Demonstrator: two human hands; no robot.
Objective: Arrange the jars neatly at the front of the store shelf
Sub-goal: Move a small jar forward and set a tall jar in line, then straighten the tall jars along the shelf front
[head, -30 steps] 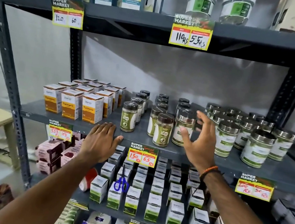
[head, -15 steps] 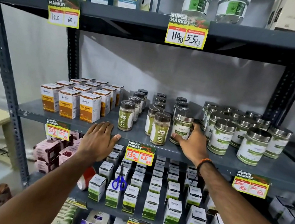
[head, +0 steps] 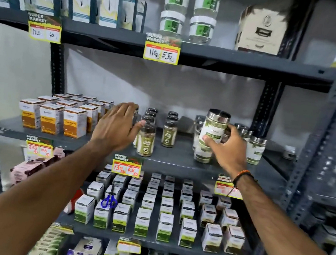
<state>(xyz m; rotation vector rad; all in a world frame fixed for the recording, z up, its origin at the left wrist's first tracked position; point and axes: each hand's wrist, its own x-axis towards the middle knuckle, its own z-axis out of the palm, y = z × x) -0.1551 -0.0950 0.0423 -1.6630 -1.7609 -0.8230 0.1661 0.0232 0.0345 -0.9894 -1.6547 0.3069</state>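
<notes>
The right hand (head: 227, 148) grips a steel-lidded herb jar (head: 214, 127), lifted above the shelf (head: 175, 160) near its front edge, right of centre. Lowered carelessly, it could topple the jar (head: 202, 153) just beneath. The left hand (head: 115, 127), fingers spread and holding nothing, could knock the front brown-lidded jar (head: 146, 140). Brown-lidded jars: three rows, exact count unclear. Turmeric boxes (head: 51, 118): three at front.
</notes>
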